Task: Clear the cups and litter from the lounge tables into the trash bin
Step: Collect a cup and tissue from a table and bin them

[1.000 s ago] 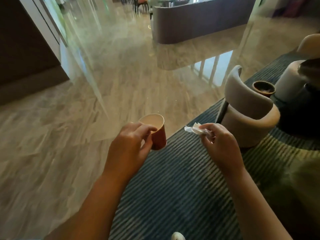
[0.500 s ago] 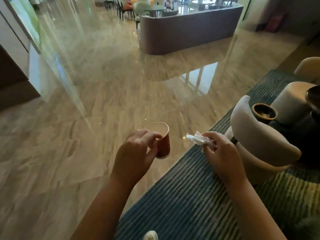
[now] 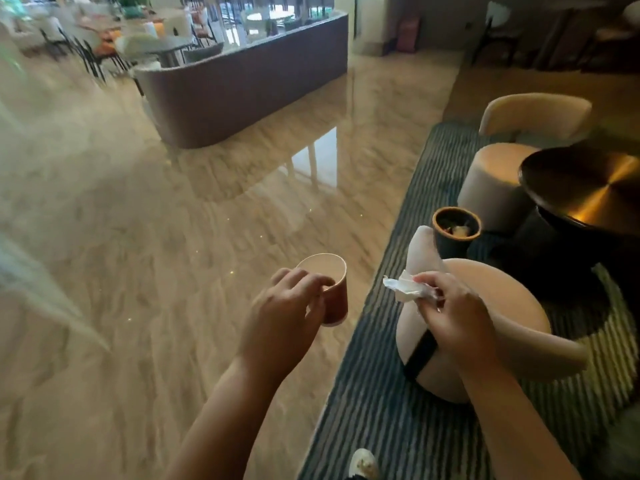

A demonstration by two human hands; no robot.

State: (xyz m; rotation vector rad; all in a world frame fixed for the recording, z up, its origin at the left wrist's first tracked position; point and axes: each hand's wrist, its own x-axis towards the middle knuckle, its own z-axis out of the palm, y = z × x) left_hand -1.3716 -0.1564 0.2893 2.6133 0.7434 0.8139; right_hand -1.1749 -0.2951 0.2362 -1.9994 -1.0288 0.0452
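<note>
Carry step: left hand (image 3: 281, 319) grips the cup (image 3: 336, 299), right hand (image 3: 458, 317) pinches the wrapper (image 3: 403, 289); next we likely drop both in the bin (image 3: 450, 249) past the chair (image 3: 512, 306).

- A glossy beige marble floor (image 3: 173, 237) fills the left and middle, with a bright window reflection (image 3: 315, 161) on it.
- A dark striped rug (image 3: 381, 427) lies along the floor's right edge.
- A beige tub armchair (image 3: 512, 306) stands on the rug.
- A second beige armchair (image 3: 533, 116) stands farther back on the rug.
- A curved dark partition (image 3: 249, 98) stands on the floor.
- Black-legged chairs (image 3: 86, 57), blurred, stand near the partition's left end.
</note>
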